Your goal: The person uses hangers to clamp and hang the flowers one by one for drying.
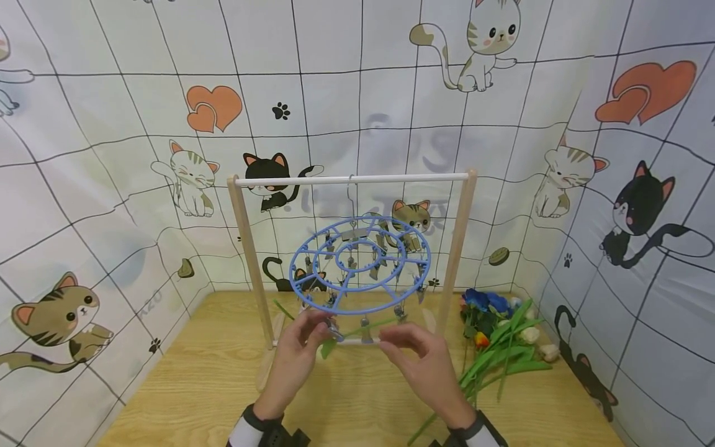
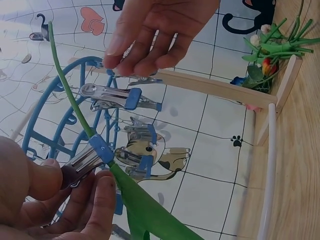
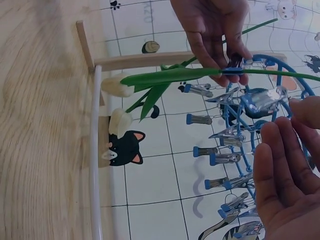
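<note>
A blue round hanging dryer with several metal clips hangs from a rack's white bar. My left hand pinches a metal clip with a blue tip at the dryer's near edge. That clip lies across the green stem of an artificial tulip, whose white bloom shows in the right wrist view. My right hand is raised beside the stem, fingers loosely bent and apart, near another hanging clip. No thing shows in its grasp. A second white tulip hangs behind the first.
The wooden rack stands on a wood-grain table, with a lower white bar. On the right lie artificial flowers: blue, white and orange blooms with long green stems. A cat-print cloth covers the walls behind.
</note>
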A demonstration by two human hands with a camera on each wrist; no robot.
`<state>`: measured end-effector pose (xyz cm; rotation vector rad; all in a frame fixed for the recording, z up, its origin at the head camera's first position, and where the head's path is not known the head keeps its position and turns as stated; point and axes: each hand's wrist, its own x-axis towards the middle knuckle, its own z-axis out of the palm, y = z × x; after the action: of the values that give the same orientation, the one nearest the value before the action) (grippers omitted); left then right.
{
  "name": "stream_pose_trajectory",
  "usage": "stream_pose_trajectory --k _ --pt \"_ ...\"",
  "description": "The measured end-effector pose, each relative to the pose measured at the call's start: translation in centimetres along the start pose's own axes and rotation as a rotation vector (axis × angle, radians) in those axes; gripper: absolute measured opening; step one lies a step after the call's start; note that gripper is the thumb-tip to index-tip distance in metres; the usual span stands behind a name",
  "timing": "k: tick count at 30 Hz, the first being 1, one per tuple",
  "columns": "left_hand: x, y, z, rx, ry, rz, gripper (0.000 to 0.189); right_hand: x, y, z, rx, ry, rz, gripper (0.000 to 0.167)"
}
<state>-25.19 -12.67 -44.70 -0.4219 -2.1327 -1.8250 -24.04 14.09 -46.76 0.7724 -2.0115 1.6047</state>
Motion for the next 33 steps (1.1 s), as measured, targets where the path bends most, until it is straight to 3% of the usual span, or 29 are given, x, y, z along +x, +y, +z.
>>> stream_pose_trajectory --k 4,14,25,33 --pt "0.1 0.0 -0.4 0.014 0.004 0.003 0.021 -0.4 0.4 -0.3 -0.028 -0.003 0.000 0.023" --pt "0.3 -0.2 -1.5 0.020 0.019 -0.024 0.022 -1.8 1.3 -1.7 -0.129 -0.001 0.111 0.022" --pt "0.5 -0.2 -2.5 -0.023 0.032 -0.020 0.024 -3.2 2.4 -3.7 -0.227 -0.043 0.196 0.022" --pt "1.0 -0.9 -2.9 -0.044 0.056 -0.032 0.026 -4.1 3.4 -5.0 -0.312 -0.044 0.281 0.026"
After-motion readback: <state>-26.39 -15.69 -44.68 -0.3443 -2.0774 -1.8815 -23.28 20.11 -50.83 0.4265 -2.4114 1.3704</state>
